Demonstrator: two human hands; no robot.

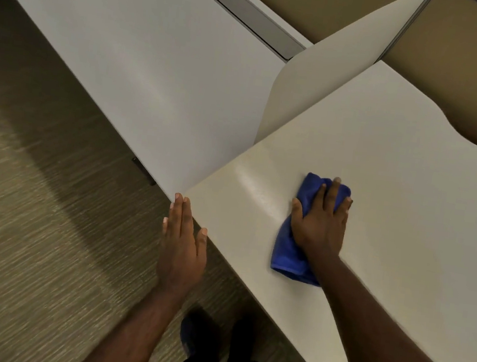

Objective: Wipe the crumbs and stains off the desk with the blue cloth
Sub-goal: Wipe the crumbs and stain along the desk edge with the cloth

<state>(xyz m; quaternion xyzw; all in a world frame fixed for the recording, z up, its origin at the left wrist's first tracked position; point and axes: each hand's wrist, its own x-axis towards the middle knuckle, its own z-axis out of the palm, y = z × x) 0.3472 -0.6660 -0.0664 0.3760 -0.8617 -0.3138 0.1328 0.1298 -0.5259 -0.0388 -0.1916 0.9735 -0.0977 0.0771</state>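
A folded blue cloth (pixel 289 247) lies on the cream desk (pixel 410 187), near its front edge. My right hand (pixel 321 221) presses flat on top of the cloth, fingers spread over its far half. My left hand (pixel 183 243) is held flat with fingers together beside the desk's front left corner, its thumb touching the edge, with nothing in it. No crumbs or stains stand out on the desk surface; a faint glossy streak shows left of the cloth.
A white divider panel (pixel 318 79) stands upright along the desk's left side. Beyond it is a second white desk (pixel 127 47) with a grey cable slot (pixel 254 20). Tan partition walls (pixel 469 74) back both desks. Carpet (pixel 31 215) and my dark shoes (pixel 203 336) lie below.
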